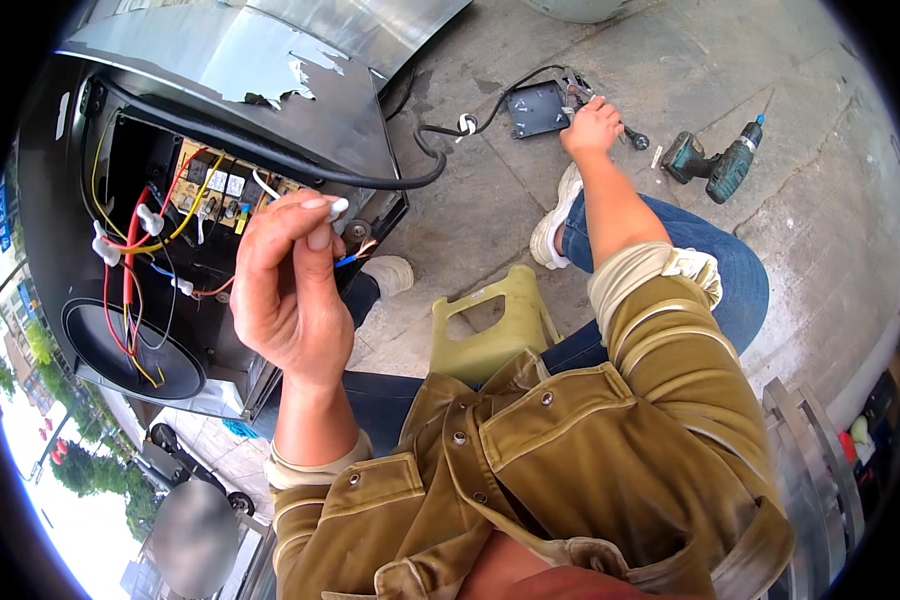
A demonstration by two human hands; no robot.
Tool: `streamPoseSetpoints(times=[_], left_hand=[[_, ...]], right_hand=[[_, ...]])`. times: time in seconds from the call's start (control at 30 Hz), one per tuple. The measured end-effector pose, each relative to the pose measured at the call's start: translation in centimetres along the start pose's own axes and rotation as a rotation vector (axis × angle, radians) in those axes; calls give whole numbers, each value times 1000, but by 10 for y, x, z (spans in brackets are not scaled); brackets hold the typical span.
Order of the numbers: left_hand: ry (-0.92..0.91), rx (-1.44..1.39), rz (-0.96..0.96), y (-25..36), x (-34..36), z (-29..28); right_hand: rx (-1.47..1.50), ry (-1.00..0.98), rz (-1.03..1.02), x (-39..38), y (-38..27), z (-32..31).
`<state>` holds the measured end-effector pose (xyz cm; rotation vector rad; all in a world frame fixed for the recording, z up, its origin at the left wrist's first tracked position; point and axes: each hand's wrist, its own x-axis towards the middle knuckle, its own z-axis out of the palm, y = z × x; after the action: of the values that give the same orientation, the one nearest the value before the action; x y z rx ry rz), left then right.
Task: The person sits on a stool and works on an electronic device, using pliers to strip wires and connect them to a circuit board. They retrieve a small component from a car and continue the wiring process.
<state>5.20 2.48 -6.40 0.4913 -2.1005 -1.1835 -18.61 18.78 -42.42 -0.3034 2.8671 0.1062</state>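
My left hand [295, 275] is raised in front of an opened dark machine housing [40, 180]. Its thumb and fingers pinch a small white wire cap [339, 208]. Close beside that hand, blue and brown wires [355, 257] show bare copper ends. My right hand [592, 126] reaches down to the floor, its fingers curled over a dark metal hand tool [572, 90] at the edge of a black square plate [537, 110]. The fingers hide part of this tool, so its exact kind is unclear.
Red, yellow and black wires with white caps [150, 219] hang out of the housing near a circuit board [220, 195]. A black cable [440, 155] loops over the floor. A cordless drill [715, 160] lies right; a yellow-green stool [490, 325] stands between my legs.
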Motion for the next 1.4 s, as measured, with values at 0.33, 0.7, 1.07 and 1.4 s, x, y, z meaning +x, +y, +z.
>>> streamPoseSetpoints(times=[0.33, 0.7, 1.07, 1.4], left_hand=[[112, 34, 60, -4, 2, -4], [126, -127, 29, -6, 0, -12], [155, -58, 167, 0, -4, -12], [134, -45, 181, -3, -4, -15]], right_hand=[[767, 455, -193, -36, -24, -167], [1321, -842, -619, -234, -24, -359], [1309, -822, -568, -233, -49, -359], [1208, -672, -557, -241, -64, -365]])
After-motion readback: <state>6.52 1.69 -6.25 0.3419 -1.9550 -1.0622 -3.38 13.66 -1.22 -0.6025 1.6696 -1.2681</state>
